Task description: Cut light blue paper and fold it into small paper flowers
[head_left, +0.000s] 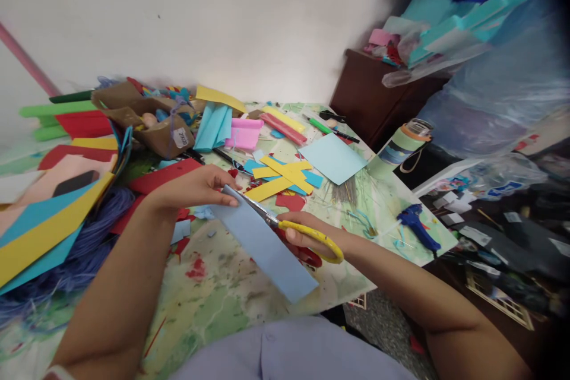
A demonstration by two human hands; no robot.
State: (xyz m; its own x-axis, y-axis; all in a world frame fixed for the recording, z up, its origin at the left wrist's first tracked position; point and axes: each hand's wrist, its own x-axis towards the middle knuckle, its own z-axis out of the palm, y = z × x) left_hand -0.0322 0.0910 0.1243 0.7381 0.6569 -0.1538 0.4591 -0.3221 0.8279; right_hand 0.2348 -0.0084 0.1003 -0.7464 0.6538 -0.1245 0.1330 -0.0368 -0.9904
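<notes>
1. Head view: the left hand point(191, 188) holds the top end of a pale blue paper strip point(262, 249), its fingers point(222, 186) closed on the paper, above the tabletop point(214, 309).
2. The right hand point(307, 234) clenches yellow-handled scissors point(323, 243), blades lying across the strip.
3. The handle partly hides the right fingers point(291, 236); the blade tips are hard to make out.

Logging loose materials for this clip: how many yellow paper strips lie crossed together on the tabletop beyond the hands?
3: a long yellow strip running diagonally on top, a short yellow strip to its left, and a lower yellow strip nearest the person. Others may be hidden underneath.
</notes>
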